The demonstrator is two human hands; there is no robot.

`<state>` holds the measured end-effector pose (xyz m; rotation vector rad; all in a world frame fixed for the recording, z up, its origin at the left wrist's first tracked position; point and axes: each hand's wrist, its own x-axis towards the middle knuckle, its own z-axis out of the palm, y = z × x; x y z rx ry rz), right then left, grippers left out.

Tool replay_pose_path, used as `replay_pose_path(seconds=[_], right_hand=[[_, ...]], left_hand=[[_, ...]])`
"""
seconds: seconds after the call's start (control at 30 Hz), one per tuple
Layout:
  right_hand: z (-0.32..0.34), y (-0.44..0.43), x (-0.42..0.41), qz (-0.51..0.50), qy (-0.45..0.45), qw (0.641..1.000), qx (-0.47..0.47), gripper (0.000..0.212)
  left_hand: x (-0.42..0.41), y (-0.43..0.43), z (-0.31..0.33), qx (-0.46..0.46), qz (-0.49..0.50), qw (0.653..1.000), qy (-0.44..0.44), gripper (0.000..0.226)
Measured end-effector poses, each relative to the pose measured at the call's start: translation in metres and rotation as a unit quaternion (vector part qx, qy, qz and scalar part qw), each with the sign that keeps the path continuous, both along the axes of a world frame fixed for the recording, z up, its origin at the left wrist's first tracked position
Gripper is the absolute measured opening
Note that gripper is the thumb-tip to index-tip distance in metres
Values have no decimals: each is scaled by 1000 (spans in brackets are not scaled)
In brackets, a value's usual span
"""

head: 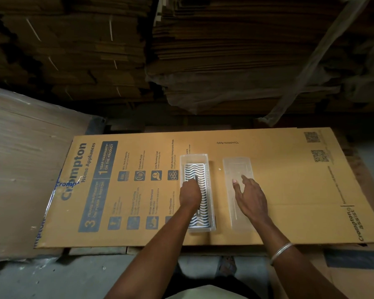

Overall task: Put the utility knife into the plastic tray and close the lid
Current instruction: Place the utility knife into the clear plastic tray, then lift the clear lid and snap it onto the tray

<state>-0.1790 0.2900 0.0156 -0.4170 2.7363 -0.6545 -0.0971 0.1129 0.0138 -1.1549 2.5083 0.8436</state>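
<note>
A clear plastic tray with a white wavy grate in its bottom lies lengthwise on a flat cardboard sheet. My left hand is inside the tray, fingers closed on a dark utility knife whose tip pokes out beyond my knuckles, against the grate. The clear lid lies flat on the cardboard just right of the tray, apart from it. My right hand rests over the lid's middle with fingers spread, holding nothing.
The printed cardboard sheet rests on a low pallet. Tall stacks of flattened cartons rise behind it. A wrapped bundle of board sits to the left. Grey floor lies in front.
</note>
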Motion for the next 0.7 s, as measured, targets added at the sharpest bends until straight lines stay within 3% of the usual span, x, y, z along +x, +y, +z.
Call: replay_pose_path(seconds=[0.5,0.7], right_hand=[[-29,11,-3,24,-31,998,47,62],[-36,5,0,45,-17,988,144,68]], left_hand=[[4,7,-18,-40,-24,998,36,31],[6,8,-22,-56,-40,997,39,33]])
